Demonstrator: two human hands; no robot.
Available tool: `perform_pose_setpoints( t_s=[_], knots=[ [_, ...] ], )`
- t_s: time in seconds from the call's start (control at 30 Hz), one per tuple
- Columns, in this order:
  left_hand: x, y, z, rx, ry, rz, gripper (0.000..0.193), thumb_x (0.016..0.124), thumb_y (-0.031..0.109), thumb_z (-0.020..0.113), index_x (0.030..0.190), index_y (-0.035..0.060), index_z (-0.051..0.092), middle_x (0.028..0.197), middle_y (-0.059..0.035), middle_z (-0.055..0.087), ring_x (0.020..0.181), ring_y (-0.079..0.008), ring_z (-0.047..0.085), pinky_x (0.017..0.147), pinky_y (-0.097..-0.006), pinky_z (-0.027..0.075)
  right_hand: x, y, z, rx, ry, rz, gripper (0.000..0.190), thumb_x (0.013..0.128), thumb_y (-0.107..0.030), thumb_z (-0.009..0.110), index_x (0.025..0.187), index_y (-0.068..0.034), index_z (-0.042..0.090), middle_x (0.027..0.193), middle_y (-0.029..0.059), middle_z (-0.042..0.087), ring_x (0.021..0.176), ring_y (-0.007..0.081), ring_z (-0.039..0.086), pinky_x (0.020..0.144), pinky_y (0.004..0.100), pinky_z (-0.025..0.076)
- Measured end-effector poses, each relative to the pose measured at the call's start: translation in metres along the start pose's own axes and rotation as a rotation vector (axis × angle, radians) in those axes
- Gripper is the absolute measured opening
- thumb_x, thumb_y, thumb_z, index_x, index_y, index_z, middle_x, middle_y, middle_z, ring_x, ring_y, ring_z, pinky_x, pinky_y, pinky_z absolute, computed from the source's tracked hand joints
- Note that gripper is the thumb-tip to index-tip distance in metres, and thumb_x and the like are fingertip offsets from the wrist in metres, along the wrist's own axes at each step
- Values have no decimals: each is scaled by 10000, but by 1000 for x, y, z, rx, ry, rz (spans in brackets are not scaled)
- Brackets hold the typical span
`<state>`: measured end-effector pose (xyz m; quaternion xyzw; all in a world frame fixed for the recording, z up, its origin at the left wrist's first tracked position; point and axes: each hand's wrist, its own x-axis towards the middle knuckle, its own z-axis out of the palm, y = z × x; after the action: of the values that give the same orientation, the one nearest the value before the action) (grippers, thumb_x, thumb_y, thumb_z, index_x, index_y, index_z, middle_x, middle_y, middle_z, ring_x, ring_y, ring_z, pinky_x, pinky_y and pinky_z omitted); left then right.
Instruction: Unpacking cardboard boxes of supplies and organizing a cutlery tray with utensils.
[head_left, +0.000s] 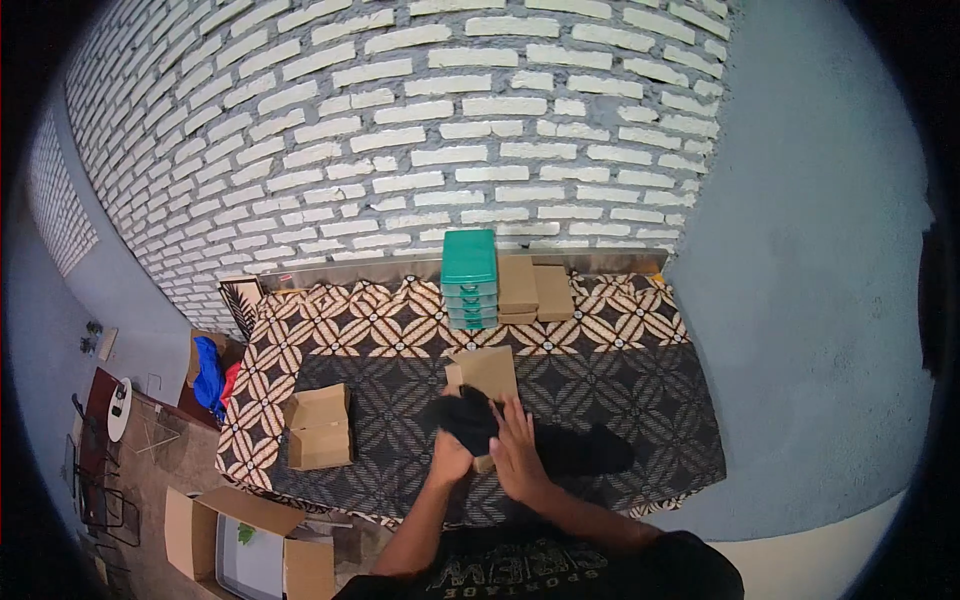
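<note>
My left hand (452, 456) grips a black cloth item (463, 421), which looks soft and bunched. Against its right side lies my right hand (516, 456), fingers stretched out and slightly apart. Under and behind the cloth is a small brown cardboard box (487, 371) with its lid raised towards the wall. My hands and the cloth hide most of that box's inside. Just right of my right hand, a dark black shape (589, 450), apparently more cloth, lies on the patterned tablecloth (637, 397).
An open cardboard box (321, 446) sits at the table's left. Green-topped plastic drawers (469, 259) and stacked closed cardboard boxes (517, 285) stand by the brick wall (487, 135). Below the front-left edge is a large open carton (191, 532) with a grey bin (251, 559) inside.
</note>
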<state>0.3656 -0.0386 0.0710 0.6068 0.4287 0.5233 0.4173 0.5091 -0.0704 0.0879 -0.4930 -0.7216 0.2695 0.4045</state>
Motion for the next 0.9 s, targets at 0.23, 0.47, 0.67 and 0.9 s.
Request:
perform_pose_setpoints(
  t_s=[0.23, 0.47, 0.67, 0.9],
  knots=[
    [-17, 25, -42, -98, -261, -240, 927, 731, 54, 672, 1522, 28, 189, 1464, -181, 381, 1319, -258, 404, 1088, -370, 346, 79, -33, -1, -182, 313, -66, 488, 1012, -138, 375, 1497, -88, 376, 1600, 255, 102, 1478, 455, 62, 1166, 590, 53],
    [22, 20, -94, -335, 187, -13, 868, 825, 22, 646, 1525, 74, 136, 1413, -170, 404, 1266, -261, 477, 1050, -381, 413, -4, -36, 96, 20, 118, -54, 435, 976, -201, 475, 1367, -11, 487, 1538, 308, 233, 1445, 521, 101, 1160, 604, 81],
    [8, 3, -104, 59, 126, 138, 916, 826, 179, 693, 1523, 26, 118, 1396, -186, 407, 1278, -284, 459, 1063, -399, 387, 43, -55, 81, -128, 216, -81, 554, 948, -75, 500, 1471, -33, 321, 1587, 284, 116, 1462, 503, 74, 1150, 627, 53],
    [2, 14, -145, -244, -332, -165, 957, 739, 263, 794, 1498, 22, 264, 1402, -143, 430, 1282, -245, 450, 1067, -388, 371, 85, -62, 15, 22, 233, -225, 370, 958, -20, 507, 1328, -21, 522, 1499, 237, 368, 1410, 403, 330, 1147, 458, 286]
  ],
)
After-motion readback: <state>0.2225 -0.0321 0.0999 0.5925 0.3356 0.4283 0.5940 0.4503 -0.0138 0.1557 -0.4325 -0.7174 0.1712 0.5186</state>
